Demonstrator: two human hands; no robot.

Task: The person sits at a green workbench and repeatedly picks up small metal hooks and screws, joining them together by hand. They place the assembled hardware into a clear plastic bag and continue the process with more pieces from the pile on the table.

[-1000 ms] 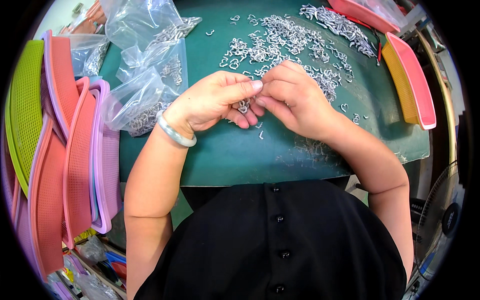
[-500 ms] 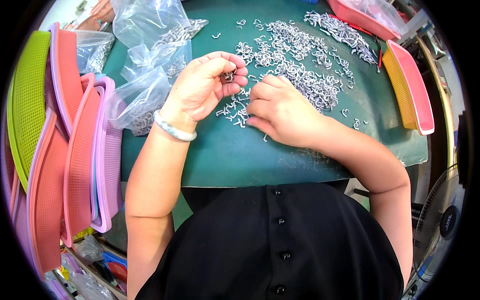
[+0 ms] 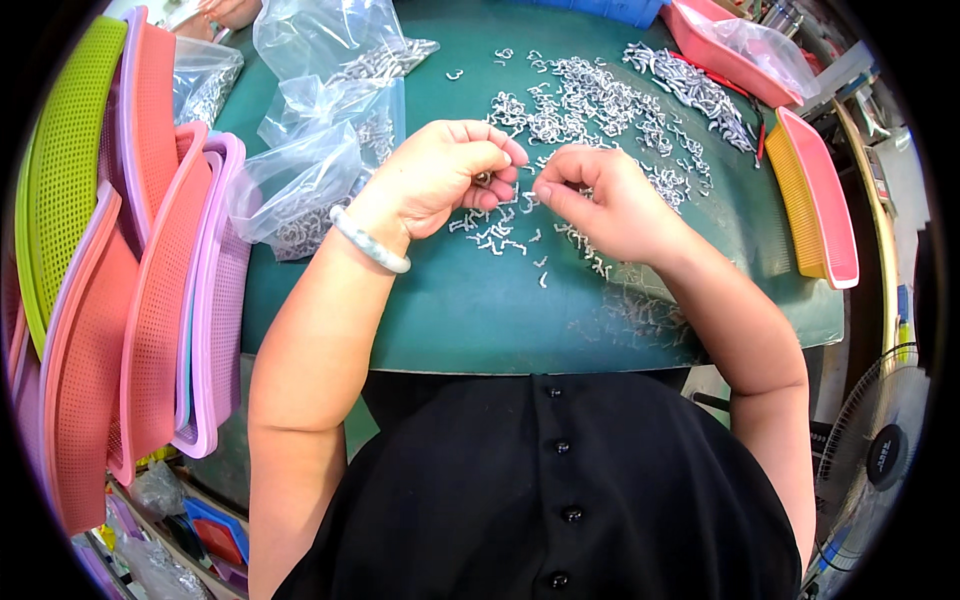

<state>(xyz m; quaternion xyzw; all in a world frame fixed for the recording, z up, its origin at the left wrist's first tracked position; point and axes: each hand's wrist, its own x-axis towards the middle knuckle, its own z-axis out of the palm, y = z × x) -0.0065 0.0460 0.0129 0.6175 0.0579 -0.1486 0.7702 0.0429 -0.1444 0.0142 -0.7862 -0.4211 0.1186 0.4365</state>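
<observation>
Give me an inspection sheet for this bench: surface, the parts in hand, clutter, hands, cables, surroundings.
Surface: green mat, mostly bare near the person.
Job's things: loose pile of small metal clips; a few in the left hand.
Clutter: clear plastic bags of clips; stacked mesh trays at left; pink tray at right.
Hands: left hand curled around clips; right hand with fingertips pinched, content unclear.
Cables: nothing seen.
Surroundings: floor fan at lower right.

Both hands [image 3: 450,180] [image 3: 600,200] curled, fingertips close
</observation>
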